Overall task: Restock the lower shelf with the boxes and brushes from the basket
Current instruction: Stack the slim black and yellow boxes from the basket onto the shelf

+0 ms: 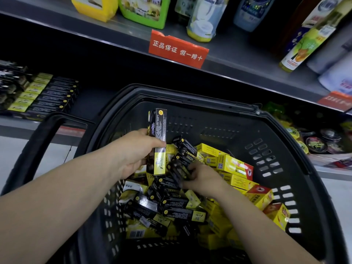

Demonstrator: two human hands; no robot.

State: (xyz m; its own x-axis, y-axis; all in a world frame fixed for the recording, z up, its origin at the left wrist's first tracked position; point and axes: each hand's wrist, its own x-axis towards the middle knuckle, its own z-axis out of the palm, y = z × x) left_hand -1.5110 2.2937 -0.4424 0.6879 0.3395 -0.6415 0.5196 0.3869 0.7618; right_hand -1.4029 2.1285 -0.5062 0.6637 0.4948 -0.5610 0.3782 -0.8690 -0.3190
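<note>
A black plastic basket (pixel 285 168) fills the middle of the view, holding several black-and-yellow boxes (pixel 171 206) and yellow boxes with red ends (pixel 236 166). My left hand (pixel 133 155) holds a stack of long black-and-yellow boxes (pixel 158 141) upright above the pile. My right hand (pixel 202 178) is down in the basket, its fingers closed around another black box (pixel 178 169) that looks blurred. On the lower shelf (pixel 91 103) at the left, a row of the same black-and-yellow boxes (pixel 47 96) lies stacked.
The basket's handle (pixel 38 141) hangs out to the left. An upper shelf (pixel 238 54) carries bottles and pouches, with a red price sign (pixel 178 49) on its edge. Round tins and yellow packets (pixel 314 141) lie on the lower shelf at the right.
</note>
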